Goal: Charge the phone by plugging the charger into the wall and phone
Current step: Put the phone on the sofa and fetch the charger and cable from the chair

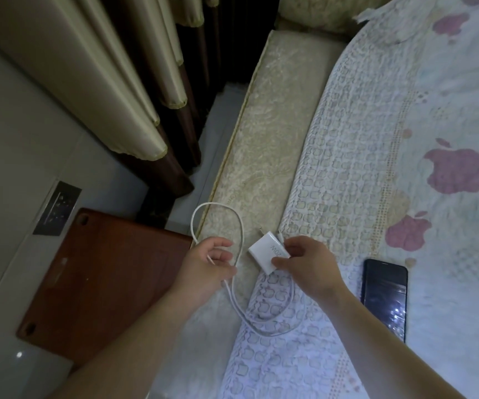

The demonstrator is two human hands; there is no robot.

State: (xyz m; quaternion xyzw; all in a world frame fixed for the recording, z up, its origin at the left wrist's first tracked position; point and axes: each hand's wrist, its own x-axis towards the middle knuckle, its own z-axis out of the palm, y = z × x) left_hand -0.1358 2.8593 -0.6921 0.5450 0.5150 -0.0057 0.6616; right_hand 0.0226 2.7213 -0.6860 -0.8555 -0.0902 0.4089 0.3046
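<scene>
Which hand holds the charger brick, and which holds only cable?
The right hand pinches the white charger brick; the left hand holds only the looped white cable.

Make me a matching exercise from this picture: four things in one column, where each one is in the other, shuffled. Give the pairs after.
Things:
1. charger block
2. white cable
3. phone
4. wall socket

Places:
A. lying face up on the bedspread, right of both hands
B. on the wall above the wooden bedside table
C. pinched in the right hand
D. looped through the left hand

Pairs: 1-C, 2-D, 3-A, 4-B
</scene>
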